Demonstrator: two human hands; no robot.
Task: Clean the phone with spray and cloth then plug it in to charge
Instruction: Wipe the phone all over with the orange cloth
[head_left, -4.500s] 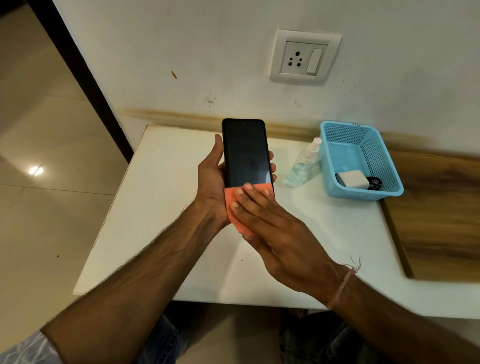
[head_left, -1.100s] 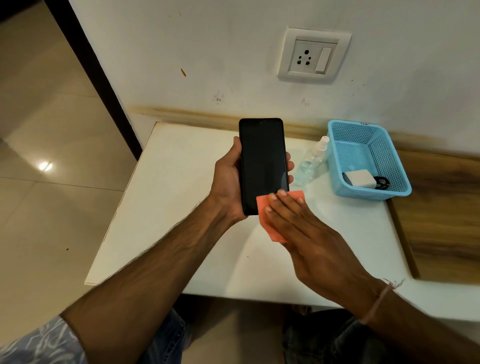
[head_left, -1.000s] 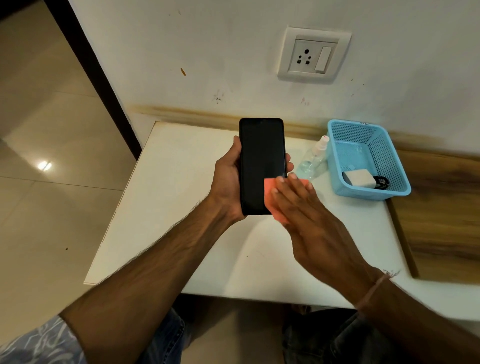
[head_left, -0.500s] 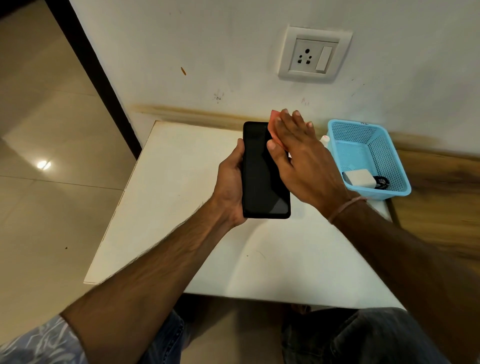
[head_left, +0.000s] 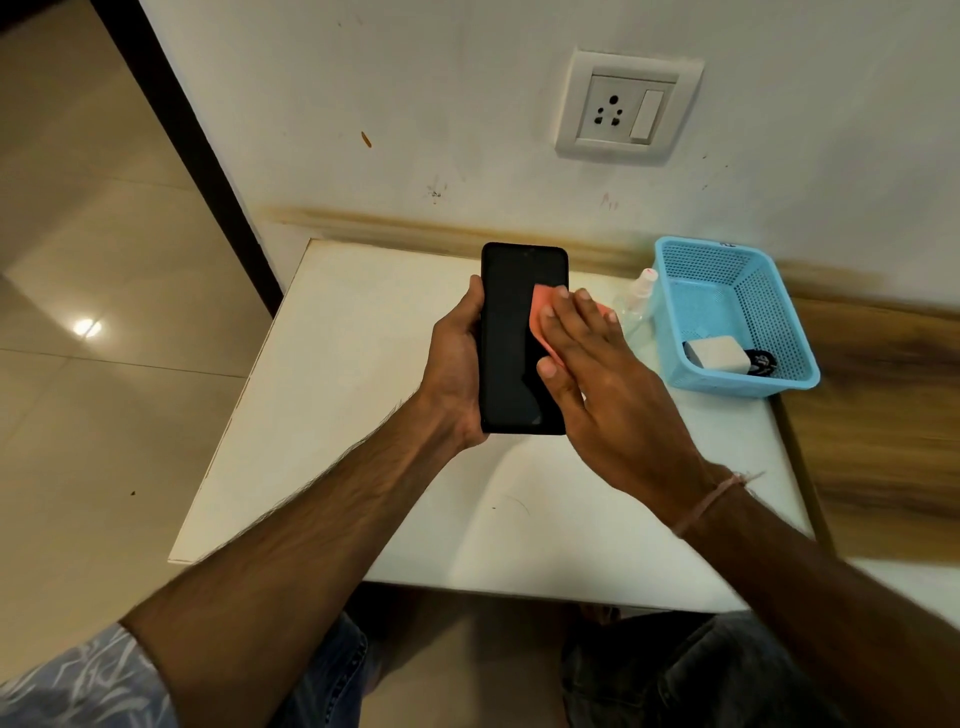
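My left hand (head_left: 454, 364) grips a black phone (head_left: 511, 338) upright above the white table (head_left: 337, 415), screen toward me. My right hand (head_left: 597, 374) lies flat with straight fingers on an orange cloth (head_left: 543, 317), pressing it against the right half of the screen. Most of the cloth is hidden under the fingers. A clear spray bottle (head_left: 636, 301) stands behind my right hand, partly hidden. A white charger (head_left: 714, 353) with a black cable (head_left: 761, 361) lies in the blue basket (head_left: 737, 260).
A white wall socket (head_left: 628, 109) with a switch sits on the wall above the table. A wooden surface (head_left: 883, 415) adjoins the table on the right. Tiled floor lies to the left, past a dark door frame.
My right hand with the cloth swept up along the right side of the screen to the phone's top, then came back down to the middle. The left hand kept holding the phone.
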